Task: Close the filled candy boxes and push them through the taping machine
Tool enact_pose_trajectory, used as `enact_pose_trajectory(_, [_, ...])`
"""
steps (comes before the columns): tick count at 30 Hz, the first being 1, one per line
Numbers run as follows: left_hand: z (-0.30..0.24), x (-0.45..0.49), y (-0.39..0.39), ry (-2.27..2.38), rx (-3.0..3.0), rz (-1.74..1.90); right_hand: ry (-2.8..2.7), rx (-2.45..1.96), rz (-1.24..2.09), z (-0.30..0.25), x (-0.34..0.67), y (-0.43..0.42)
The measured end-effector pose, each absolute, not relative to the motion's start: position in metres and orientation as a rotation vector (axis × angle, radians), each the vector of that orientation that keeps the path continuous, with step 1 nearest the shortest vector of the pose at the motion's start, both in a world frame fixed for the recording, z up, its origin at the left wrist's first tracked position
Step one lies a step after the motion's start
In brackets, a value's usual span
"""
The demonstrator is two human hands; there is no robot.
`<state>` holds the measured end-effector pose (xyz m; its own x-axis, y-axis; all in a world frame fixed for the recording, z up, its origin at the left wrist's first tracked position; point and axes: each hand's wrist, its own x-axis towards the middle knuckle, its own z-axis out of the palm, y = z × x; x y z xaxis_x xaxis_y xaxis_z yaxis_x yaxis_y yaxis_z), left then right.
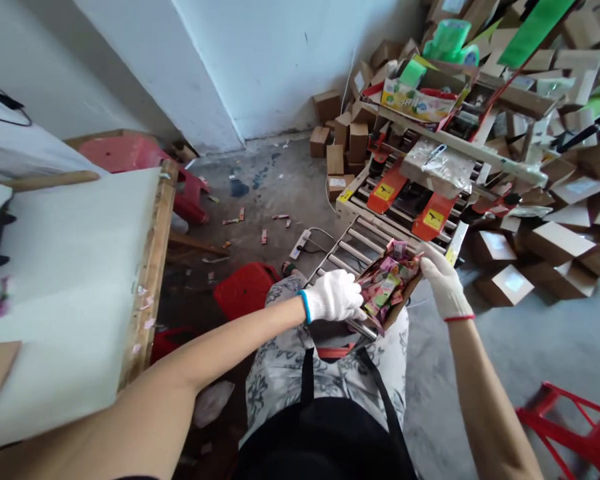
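Observation:
A small open cardboard box [405, 300] full of colourful snack packets [386, 283] rests tilted on the near end of the roller conveyor [347, 252], close to my lap. My left hand [334, 295], in a white knit glove with a blue cuff, has its fingers curled at the box's left side. On the opposite side, my right hand [441, 283], gloved with a red cuff, grips the upper right edge of the box. Its fingertips are partly hidden behind the cardboard.
Ahead stands a carton sealing machine [425, 180] with orange guides. Brown cartons [555, 253] are heaped behind and right of it. A white-topped table [80, 267] is on the left. Red stools [245, 290] stand around, and a power strip [300, 245] lies on the floor.

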<state>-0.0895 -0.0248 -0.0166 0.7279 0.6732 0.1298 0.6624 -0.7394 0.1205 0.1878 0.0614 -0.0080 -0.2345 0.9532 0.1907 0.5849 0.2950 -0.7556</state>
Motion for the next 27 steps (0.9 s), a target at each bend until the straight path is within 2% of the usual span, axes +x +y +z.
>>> enact_pose_trajectory(4, [-0.035,-0.059,-0.04,1.56,2.586,0.455,-2.563,-1.168,0.574,0.003,0.165,0.079])
enact_pose_trajectory(9, [-0.07,-0.023,-0.053,1.883,2.333,0.961,-2.985,-1.399,0.08,0.004,0.146,0.069])
enact_pose_trajectory(14, [-0.075,-0.015,-0.052,1.876,2.145,0.98,-2.699,-1.699,-0.021,-0.022,0.114,0.068])
enact_pose_trajectory(20, [-0.089,-0.02,-0.054,1.633,2.385,0.927,-1.855,-1.769,0.289,-0.065,0.114,0.081])
enact_pose_trajectory(24, [-0.078,-0.029,-0.055,1.409,2.477,0.727,-1.943,-1.573,0.312,-0.056,0.135,0.066])
enact_pose_trajectory(27, [-0.062,-0.042,-0.053,1.301,2.389,0.609,-1.996,-1.607,0.402,-0.057,0.139,0.016])
